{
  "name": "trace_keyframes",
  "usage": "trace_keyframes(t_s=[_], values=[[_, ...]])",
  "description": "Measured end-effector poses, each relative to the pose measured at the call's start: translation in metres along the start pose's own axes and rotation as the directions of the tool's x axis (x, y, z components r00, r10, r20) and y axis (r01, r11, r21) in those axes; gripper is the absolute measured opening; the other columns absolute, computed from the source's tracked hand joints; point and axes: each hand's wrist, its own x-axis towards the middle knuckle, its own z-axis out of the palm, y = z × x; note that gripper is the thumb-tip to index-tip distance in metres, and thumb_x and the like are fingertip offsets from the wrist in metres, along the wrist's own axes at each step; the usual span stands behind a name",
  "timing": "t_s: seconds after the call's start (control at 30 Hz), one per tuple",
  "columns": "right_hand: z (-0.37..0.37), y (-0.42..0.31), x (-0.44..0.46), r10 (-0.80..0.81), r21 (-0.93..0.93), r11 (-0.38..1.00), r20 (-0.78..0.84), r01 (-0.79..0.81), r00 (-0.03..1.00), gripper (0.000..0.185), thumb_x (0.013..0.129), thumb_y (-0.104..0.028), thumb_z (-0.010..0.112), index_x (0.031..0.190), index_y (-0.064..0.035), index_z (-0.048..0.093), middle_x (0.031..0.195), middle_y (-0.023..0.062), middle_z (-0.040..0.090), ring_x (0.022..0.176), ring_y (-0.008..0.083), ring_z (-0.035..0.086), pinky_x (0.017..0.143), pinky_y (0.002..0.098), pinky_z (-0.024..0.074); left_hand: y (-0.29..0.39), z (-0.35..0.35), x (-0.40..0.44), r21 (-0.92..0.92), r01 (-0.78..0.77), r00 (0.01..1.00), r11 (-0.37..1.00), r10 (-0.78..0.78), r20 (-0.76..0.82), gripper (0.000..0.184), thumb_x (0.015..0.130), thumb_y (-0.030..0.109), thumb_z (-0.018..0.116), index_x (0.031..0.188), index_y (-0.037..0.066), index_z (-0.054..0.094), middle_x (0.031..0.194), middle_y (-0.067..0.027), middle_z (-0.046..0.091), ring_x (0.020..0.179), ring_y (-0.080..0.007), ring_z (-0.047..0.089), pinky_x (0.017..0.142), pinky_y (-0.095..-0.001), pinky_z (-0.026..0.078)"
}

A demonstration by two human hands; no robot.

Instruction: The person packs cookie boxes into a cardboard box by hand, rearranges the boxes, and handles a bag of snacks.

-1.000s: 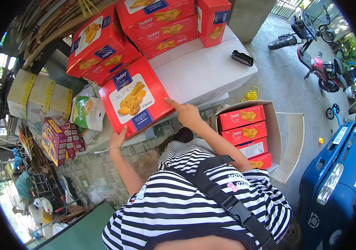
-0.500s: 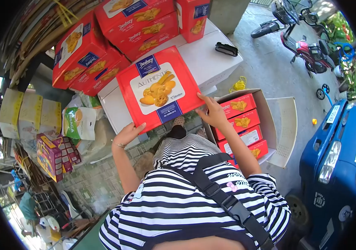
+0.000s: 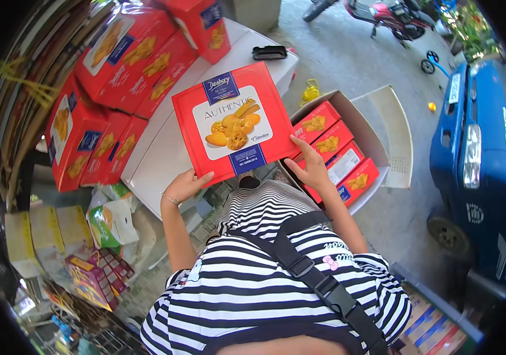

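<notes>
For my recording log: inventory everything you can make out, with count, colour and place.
held box: 1, red, in both hands
stacked boxes: several, red, upper left
white surface: 1, white, under stacked boxes
case: 1, black, on white surface
open carton: 1, brown, right
packed boxes: 4 visible, red, in open carton
twine: 1, yellow, near open carton
vehicle: 1, blue, far right
motorbike: 1, red, upper right
small cartons: 3, yellow-white, left
pouch: 1, green-white, left
printed boxes: several, purple, lower left
flat sheets: many, brown, upper left
shirt: 1, black-white, bottom
strap: 1, black, across shirt
left hand: 1, bare, at held box
right hand: 1, bare, at held box
</notes>
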Motion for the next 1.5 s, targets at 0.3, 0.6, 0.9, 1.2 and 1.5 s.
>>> trace_keyframes(t_s=[0.3,0.6,0.9,1.2,1.5], values=[[0.007,0.000,-0.036,0.148,0.019,0.989,-0.097,-0.146,0.984,0.074,0.076,-0.023,0.065,0.135,-0.0046,0.024,0.107,0.0190,0.054,0.073,0.0209,0.061,0.079,0.0330,0.0445,0.023,-0.006,0.047,0.318,-0.232,0.960,0.919,0.270,-0.080,0.061,0.073,0.053,0.059,0.097,-0.002,0.057,0.078,-0.0183,0.062,0.075,-0.0314,0.061,0.067,-0.0364,0.048],[0.019,0.019,-0.043,0.353,0.136,0.924,0.050,-0.356,0.934,0.086,0.073,-0.037,0.065,0.135,-0.0001,0.019,0.108,0.0255,0.053,0.082,0.0297,0.062,0.076,0.0343,0.0478,0.059,-0.002,0.074,0.621,-0.077,0.933,0.780,0.276,-0.231,0.069,0.064,0.051,0.068,0.090,-0.010,0.049,0.078,-0.0251,0.061,0.077,-0.0370,0.061,0.067,-0.0393,0.050],[0.020,0.054,-0.068,0.663,0.207,0.738,-0.039,-0.643,0.748,0.084,0.065,-0.048,0.070,0.122,0.0032,0.036,0.107,0.0251,0.056,0.099,0.0354,0.056,0.086,0.0386,0.0437,0.100,0.042,0.105,0.779,-0.160,0.885,0.606,0.438,-0.160,0.067,0.064,0.054,0.067,0.088,-0.005,0.048,0.067,-0.0204,0.061,0.064,-0.0340,0.062,0.056,-0.0394,0.049],[-0.005,0.117,-0.137,0.878,0.381,0.476,-0.255,-0.793,0.405,0.075,0.066,-0.047,0.069,0.114,0.0049,0.045,0.105,0.0242,0.057,0.096,0.0346,0.057,0.082,0.0379,0.0452,0.099,0.164,0.227,0.537,-0.593,0.763,0.600,0.633,0.135,0.098,0.062,0.034,0.075,0.126,-0.016,0.019,0.105,-0.0314,0.051,0.095,-0.0404,0.054,0.082,-0.0401,0.046],[0.018,0.113,-0.146,0.762,0.491,0.565,-0.619,-0.663,0.191,0.073,0.064,-0.040,0.072,0.117,0.0011,0.045,0.112,0.0233,0.052,0.105,0.0331,0.051,0.088,0.0381,0.0408,0.153,0.172,0.226,0.496,-0.650,0.755,0.576,0.563,0.336,0.110,0.049,0.032,0.082,0.126,-0.011,0.018,0.110,-0.0267,0.051,0.102,-0.0360,0.053,0.086,-0.0381,0.045]])
